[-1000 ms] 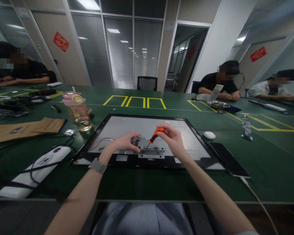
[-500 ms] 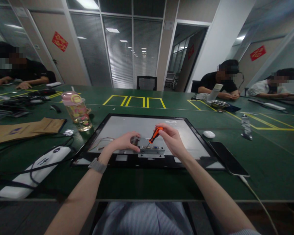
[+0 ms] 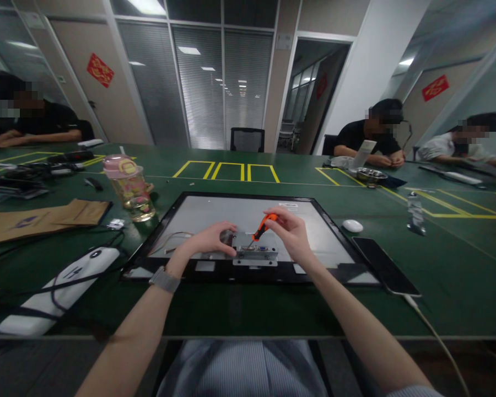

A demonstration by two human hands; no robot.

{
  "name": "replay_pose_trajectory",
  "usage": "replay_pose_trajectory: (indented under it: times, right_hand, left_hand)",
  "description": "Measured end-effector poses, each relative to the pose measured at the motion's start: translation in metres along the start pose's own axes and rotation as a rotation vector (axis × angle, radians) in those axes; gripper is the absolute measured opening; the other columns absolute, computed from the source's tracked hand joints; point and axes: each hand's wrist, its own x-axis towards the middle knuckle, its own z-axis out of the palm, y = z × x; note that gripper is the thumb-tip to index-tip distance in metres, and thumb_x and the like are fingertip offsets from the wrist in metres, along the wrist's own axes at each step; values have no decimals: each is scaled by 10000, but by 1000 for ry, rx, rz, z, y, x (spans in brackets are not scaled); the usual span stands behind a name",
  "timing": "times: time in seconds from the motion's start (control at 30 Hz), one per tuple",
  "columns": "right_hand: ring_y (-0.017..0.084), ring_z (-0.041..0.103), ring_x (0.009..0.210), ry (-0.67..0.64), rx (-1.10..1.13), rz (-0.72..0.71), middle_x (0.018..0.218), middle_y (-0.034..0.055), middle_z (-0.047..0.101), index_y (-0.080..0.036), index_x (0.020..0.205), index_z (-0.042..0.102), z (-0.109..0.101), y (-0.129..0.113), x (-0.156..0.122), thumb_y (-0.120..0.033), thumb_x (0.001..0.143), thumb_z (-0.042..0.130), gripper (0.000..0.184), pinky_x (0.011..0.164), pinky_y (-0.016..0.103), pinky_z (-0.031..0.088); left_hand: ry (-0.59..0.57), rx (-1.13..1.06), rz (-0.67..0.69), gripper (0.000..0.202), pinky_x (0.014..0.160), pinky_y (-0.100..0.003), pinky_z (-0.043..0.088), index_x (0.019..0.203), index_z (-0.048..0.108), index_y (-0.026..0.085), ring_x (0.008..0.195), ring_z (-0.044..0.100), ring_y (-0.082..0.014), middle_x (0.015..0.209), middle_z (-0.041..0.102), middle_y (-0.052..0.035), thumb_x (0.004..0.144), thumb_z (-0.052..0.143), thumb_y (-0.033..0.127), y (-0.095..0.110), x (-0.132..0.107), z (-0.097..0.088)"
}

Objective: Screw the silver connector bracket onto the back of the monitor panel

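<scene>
Between the fingers and thumb of my right hand is an orange and black screwdriver. It leans, and its shaft points down at the metal bracket, which carries a row of connectors, one of them blue. My left hand wraps round the left end of this bracket, thumb in front and fingers behind. Part of what lies inside that grip is hidden. Under both hands lies a flat display panel with a grey back and black frame. Thin wires rest on it to the left.
To the left stand a pink-lidded bottle, a brown paper envelope and a white power strip with black cables. On the right lie a phone on a cable and a white mouse. Several people sit across the table.
The screwdriver handle tilts slightly further right, and my right hand has shifted a little with it. My left hand keeps its place at the bracket.
</scene>
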Motion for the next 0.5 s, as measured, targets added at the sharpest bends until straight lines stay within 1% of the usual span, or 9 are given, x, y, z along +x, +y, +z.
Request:
replay_pose_trajectory:
  times: [0.07,0.17,0.23,0.33,0.43,0.5]
  right_hand:
    - [174,622,864,-15,38,29,932,29,659,-268,933,725,0,-1,0,-323,790,690,157,808,337,510]
    - [188,631,963,-114,202,111,998,37,684,-286,1064,691,1,-4,0,-350,842,627,240,910,386,481]
    - [199,616,1044,-163,258,132,1046,43,689,-294,1130,659,2,-5,0,-352,872,587,275,971,418,448]
    - [199,594,1100,-188,201,133,1130,40,671,-307,1160,639,2,-4,-1,-323,863,607,299,1006,421,427]
    - [196,621,1044,-187,141,110,1103,37,679,-304,1157,637,1,-4,-2,-303,842,634,315,965,417,468]
    - [199,621,1052,-218,116,80,1093,44,682,-293,1210,603,0,-6,-2,-309,878,582,333,957,423,476]
  left_hand:
    - [-6,3,3,678,1105,-396,298,1141,588,221,1311,403,-279,1394,491,-67,555,802,486,-1,0,0]
    - [-4,15,1,697,1106,-406,293,1147,582,221,1314,393,-285,1395,487,-66,551,798,511,-3,0,0]
    - [2,10,5,709,1104,-411,295,1152,579,226,1310,396,-287,1398,482,-62,547,794,528,-4,0,1]
    - [1,-11,0,719,1098,-416,303,1157,578,237,1309,400,-290,1403,475,-59,544,789,546,-6,1,1]
    - [-2,-24,-2,711,1112,-427,278,1142,587,240,1338,364,-297,1404,475,-61,534,796,544,-7,1,1]
    - [-1,-33,1,705,1117,-426,271,1135,591,237,1346,353,-295,1405,476,-64,528,805,526,-6,1,1]
